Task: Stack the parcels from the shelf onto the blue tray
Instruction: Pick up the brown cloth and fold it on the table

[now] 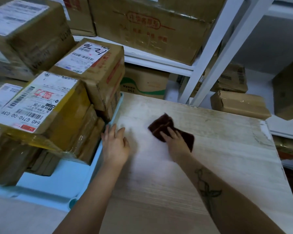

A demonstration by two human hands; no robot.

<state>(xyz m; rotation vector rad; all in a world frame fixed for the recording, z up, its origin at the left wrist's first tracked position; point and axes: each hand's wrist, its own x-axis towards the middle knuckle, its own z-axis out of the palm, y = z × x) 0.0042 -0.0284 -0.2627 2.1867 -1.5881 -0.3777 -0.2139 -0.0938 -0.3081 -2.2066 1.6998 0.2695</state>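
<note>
The blue tray (61, 184) sits at the left on a pale wooden table (184, 183). Several taped cardboard parcels are stacked on it, among them a yellow-taped box (46, 105) with a white label and a box marked in black pen (95, 68) behind it. My left hand (115, 144) rests flat on the table, fingers apart, touching the tray's right rim. My right hand (176, 141) presses down on a dark brown cloth (166, 127) lying on the table. More parcels (150, 26) stand on the white shelf (159, 63) behind.
White shelf posts (215, 53) rise at the right behind the table. Brown parcels (238, 103) lie on the lower right shelf, and a tall box (289, 92) stands at the far right. A carton with green print (144, 83) sits under the shelf board.
</note>
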